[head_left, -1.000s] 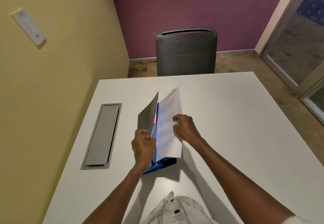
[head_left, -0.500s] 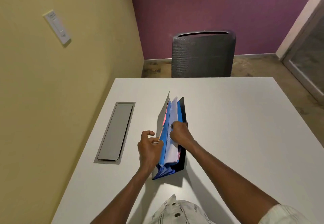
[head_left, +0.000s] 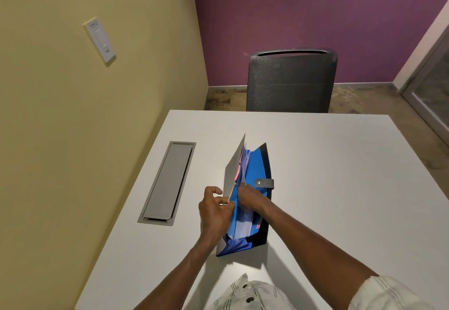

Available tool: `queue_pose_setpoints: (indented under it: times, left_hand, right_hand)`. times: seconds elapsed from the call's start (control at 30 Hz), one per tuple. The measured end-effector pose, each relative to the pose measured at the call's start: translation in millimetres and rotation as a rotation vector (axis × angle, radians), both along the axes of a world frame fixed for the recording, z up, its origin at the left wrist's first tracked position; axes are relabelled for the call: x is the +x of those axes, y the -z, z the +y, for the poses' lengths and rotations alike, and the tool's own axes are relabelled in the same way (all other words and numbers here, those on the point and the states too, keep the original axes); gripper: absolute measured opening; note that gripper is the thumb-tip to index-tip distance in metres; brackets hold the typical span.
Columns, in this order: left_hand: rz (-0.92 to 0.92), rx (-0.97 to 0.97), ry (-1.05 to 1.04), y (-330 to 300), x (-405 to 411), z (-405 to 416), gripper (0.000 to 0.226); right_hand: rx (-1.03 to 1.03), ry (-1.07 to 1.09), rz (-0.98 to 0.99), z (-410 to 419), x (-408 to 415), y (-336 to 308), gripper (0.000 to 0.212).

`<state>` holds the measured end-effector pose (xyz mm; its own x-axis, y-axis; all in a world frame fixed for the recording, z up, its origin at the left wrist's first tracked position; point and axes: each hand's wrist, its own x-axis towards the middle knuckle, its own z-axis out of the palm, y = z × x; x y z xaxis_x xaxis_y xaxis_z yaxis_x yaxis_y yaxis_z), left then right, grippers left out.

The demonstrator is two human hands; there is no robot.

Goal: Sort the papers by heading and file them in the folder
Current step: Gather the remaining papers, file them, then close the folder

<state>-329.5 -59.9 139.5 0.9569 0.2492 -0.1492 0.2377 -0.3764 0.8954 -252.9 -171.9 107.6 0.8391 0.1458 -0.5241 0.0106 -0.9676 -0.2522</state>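
Nearest is a striped shirt (head_left: pixel 252 294). Two bare arms reach out over the white table (head_left: pixel 340 176). The left hand (head_left: pixel 213 210) pinches the grey front cover of the folder (head_left: pixel 255 188) and pulls it open. The right hand (head_left: pixel 250 196) is pushed down inside the folder among the papers (head_left: pixel 244 226); its fingers are hidden, so I cannot tell how they lie. The blue folder stands open in the middle of the table. A grey lid (head_left: pixel 170 181) sits to its left. Farther back is a dark chair (head_left: pixel 291 81).
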Motion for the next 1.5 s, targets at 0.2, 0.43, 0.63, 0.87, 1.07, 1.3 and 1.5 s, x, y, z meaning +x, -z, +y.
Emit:
queue_pose_setpoints:
  times: [0.2, 0.43, 0.63, 0.87, 1.07, 1.3, 1.5]
  left_hand:
    - [-0.009, 0.040, -0.020, 0.0, 2.6, -0.6, 0.040]
    - [0.004, 0.063, -0.004, 4.4, 8.8, -17.6, 0.034]
    - [0.011, 0.117, 0.044, 13.5, 8.4, -36.7, 0.033]
    - [-0.001, 0.258, 0.122, 19.4, -1.1, -73.4, 0.017]
    - [0.099, 0.419, 0.232, 36.0, -6.7, -116.7, 0.013]
    - [0.351, 0.436, 0.450, 54.4, -2.9, -148.9, 0.064]
    - [0.350, 0.512, 0.559, 65.3, 22.7, -137.2, 0.049]
  right_hand:
    - [0.118, 0.055, -0.097, -12.4, 0.4, -17.1, 0.025]
    - [0.203, 0.254, -0.678, -53.8, -25.5, -42.8, 0.020]
    - [0.318, 0.584, -0.649, -113.4, -32.6, -16.2, 0.017]
    - [0.621, 0.771, -0.311, -154.1, -34.5, 11.1, 0.018]
    - [0.680, 0.781, -0.266, -169.3, -37.4, 27.1, 0.014]
    - [0.673, 0.818, -0.151, -190.4, -35.4, 54.0, 0.025]
    - [0.573, 0.853, -0.119, -216.7, -33.3, 87.9, 0.018]
